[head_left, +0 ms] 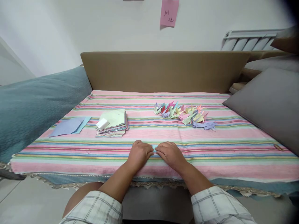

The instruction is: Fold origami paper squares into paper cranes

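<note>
My left hand [139,153] and my right hand [171,153] rest side by side on the striped cloth [210,149] near its front edge. Their fingertips meet over a small light blue piece of paper [154,148], pressing it flat; most of it is hidden under the fingers. Further back on the left lies a stack of coloured paper squares [114,123] with a small white block [102,124] on top. A heap of several folded paper cranes [184,114] lies at the back right.
Two loose sheets, lilac and pale blue [68,126], lie at the far left. A teal blanket [35,105] covers the left side, a grey cushion [268,105] the right. A tan backrest [163,71] runs behind. A pink note [169,12] hangs on the wall.
</note>
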Action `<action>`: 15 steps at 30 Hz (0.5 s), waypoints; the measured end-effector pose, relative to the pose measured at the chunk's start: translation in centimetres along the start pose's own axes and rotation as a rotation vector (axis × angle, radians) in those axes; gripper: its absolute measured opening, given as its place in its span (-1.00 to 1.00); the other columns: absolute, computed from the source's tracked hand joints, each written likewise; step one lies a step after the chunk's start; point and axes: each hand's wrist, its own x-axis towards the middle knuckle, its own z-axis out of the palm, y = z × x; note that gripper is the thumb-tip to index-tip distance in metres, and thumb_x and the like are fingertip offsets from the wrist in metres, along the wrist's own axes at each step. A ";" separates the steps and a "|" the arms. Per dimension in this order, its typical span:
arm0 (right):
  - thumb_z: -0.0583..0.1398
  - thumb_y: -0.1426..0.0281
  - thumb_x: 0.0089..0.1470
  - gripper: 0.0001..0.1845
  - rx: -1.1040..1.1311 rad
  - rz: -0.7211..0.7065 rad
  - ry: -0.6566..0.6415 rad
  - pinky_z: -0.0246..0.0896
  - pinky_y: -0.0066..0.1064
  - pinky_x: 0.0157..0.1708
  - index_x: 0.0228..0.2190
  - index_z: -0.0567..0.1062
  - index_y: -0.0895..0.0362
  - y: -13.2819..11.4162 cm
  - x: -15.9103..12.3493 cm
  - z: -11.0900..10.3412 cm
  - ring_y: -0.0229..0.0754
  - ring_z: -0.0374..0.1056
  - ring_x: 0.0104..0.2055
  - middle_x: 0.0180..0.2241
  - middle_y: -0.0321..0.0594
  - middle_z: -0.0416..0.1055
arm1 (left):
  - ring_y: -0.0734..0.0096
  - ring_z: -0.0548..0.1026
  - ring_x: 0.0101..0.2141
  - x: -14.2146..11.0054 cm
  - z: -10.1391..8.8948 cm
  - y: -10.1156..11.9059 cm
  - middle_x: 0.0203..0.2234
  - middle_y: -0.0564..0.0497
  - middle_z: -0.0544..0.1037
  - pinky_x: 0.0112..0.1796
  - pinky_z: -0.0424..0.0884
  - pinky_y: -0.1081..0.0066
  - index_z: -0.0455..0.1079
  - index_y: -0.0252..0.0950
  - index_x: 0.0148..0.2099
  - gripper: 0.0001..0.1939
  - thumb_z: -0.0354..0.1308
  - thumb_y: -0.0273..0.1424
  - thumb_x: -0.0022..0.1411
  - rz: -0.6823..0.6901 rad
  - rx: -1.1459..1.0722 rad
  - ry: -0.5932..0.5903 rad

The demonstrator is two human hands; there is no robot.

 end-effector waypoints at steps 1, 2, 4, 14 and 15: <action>0.11 0.36 0.17 -0.82 0.007 0.004 0.009 0.08 -0.35 -0.22 -0.26 0.53 0.06 0.0 0.0 0.1 -0.17 0.33 -0.21 -0.28 -0.22 0.50 | 0.37 0.49 -0.31 0.0 -0.1 0.1 -0.37 0.01 0.60 -0.16 0.18 0.30 0.49 -0.21 -0.31 -0.87 0.12 -0.35 0.22 -0.002 0.004 -0.005; 0.10 0.36 0.18 -0.81 0.010 0.007 0.015 0.07 -0.35 -0.22 -0.27 0.52 0.06 0.0 0.0 0.1 -0.17 0.33 -0.22 -0.28 -0.21 0.50 | 0.36 0.49 -0.32 0.1 -0.2 0.1 -0.39 0.01 0.59 -0.16 0.19 0.30 0.48 -0.22 -0.30 -0.86 0.10 -0.35 0.23 -0.005 0.007 -0.011; 0.09 0.36 0.19 -0.81 0.004 0.014 0.023 0.06 -0.35 -0.23 -0.28 0.51 0.07 0.0 0.1 0.2 -0.17 0.33 -0.22 -0.29 -0.22 0.50 | 0.36 0.48 -0.34 0.1 -0.4 0.3 -0.41 -0.01 0.58 -0.19 0.21 0.31 0.46 -0.25 -0.29 -0.84 0.07 -0.36 0.25 -0.010 0.013 -0.022; 0.12 0.31 0.17 -0.81 -0.016 0.023 0.038 0.05 -0.33 -0.26 -0.28 0.51 0.08 -0.5 0.5 0.5 -0.14 0.32 -0.25 -0.33 -0.19 0.48 | 0.25 0.47 -0.21 -0.1 -0.1 0.1 -0.24 -0.08 0.56 -0.13 0.31 0.26 0.42 -0.26 -0.14 -0.78 0.00 -0.33 0.25 -0.229 -0.278 0.157; 0.12 0.31 0.17 -0.81 0.029 0.036 0.054 0.06 -0.33 -0.25 -0.28 0.52 0.07 -0.4 0.4 0.6 -0.14 0.33 -0.25 -0.32 -0.19 0.48 | 0.25 0.47 -0.15 -0.1 -0.1 -0.2 -0.16 -0.08 0.53 -0.10 0.31 0.27 0.39 -0.24 -0.07 -0.75 -0.01 -0.32 0.26 -0.311 -0.397 0.249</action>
